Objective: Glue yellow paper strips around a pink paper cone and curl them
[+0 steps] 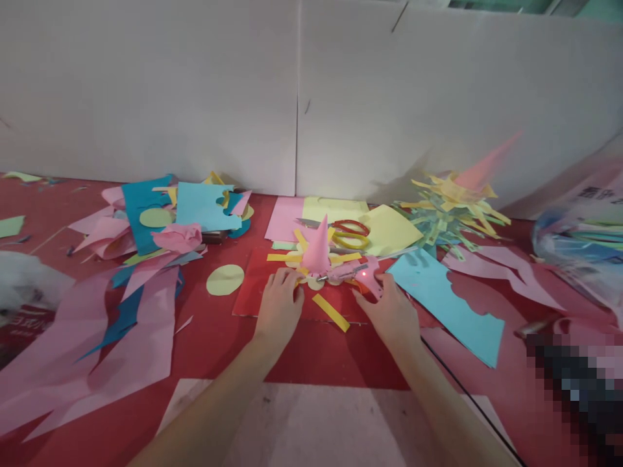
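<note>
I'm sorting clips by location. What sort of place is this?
Probably a papercraft work table: what looks like a pink glue gun, scissors and a light-blue sheet with curved cut-outs suggest it.

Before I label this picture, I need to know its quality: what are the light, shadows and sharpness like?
All in the head view: muted light and soft detail; a faint shadow on the white panel, left of the cone-topped paper piece; a bright red glow on the pink glue gun; blocky pixels masking the lower right corner.
</note>
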The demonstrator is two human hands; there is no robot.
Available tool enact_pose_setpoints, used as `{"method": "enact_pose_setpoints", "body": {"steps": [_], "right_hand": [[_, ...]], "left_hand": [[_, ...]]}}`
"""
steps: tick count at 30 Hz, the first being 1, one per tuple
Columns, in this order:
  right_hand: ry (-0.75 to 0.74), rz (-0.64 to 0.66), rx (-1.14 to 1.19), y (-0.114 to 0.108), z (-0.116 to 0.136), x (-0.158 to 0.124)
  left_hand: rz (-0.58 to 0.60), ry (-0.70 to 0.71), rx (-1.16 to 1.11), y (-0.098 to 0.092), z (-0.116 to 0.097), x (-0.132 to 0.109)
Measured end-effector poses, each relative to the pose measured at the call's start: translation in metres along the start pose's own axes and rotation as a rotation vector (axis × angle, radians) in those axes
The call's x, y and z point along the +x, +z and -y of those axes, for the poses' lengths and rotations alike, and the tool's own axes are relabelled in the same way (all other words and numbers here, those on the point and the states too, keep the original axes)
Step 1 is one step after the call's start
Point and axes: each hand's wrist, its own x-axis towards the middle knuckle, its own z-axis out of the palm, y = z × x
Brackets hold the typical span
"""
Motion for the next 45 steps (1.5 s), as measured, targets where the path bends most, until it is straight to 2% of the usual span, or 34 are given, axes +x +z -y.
{"method": "enact_pose_setpoints", "body": {"steps": [5, 11, 15, 18, 21, 25, 28, 32, 35, 38, 41, 43, 45], "right_hand": [[-0.001, -0.001, 0.011, 0.000, 0.003, -0.001], [-0.027, 0.003, -0.007, -0.001, -0.005, 0.001], [-0.002, -0.007, 0.101, -0.002, -0.009, 0.003], [0.120, -0.127, 0.226, -0.005, -0.018, 0.010], [0.215, -0.325, 0.247, -0.008, -0.039, 0.021], [0.195, -0.502, 0.146, -0.008, -0.073, 0.034], [0.205, -0.480, 0.047, -0.002, -0.087, 0.036], [0.224, -0.474, 0.043, 0.000, -0.085, 0.032], [0.130, -0.585, 0.085, -0.005, -0.076, 0.030], [-0.016, -0.664, 0.142, -0.011, -0.063, 0.028], [-0.165, -0.589, 0.224, -0.009, -0.045, 0.023], [-0.223, -0.481, 0.282, -0.006, -0.033, 0.018], [-0.217, -0.426, 0.298, -0.002, -0.022, 0.013]], "left_hand": [[-0.003, 0.019, -0.008, 0.001, 0.002, 0.000], [-0.005, 0.015, -0.022, 0.002, 0.002, -0.001], [-0.020, 0.022, -0.039, 0.003, 0.003, 0.000], [-0.035, 0.008, -0.061, 0.005, 0.006, 0.001], [-0.046, -0.005, -0.095, 0.006, 0.007, 0.001], [-0.073, -0.008, -0.160, 0.005, 0.006, 0.001], [-0.097, -0.032, -0.179, 0.002, 0.004, 0.001], [-0.122, -0.035, -0.163, -0.001, 0.002, 0.001], [-0.038, 0.053, -0.165, -0.003, -0.005, -0.003], [0.146, 0.292, -0.136, -0.004, -0.015, -0.009], [0.312, 0.480, -0.090, -0.005, -0.023, -0.014], [0.375, 0.515, -0.076, -0.006, -0.025, -0.016], [0.399, 0.514, -0.065, -0.006, -0.025, -0.015]]}}
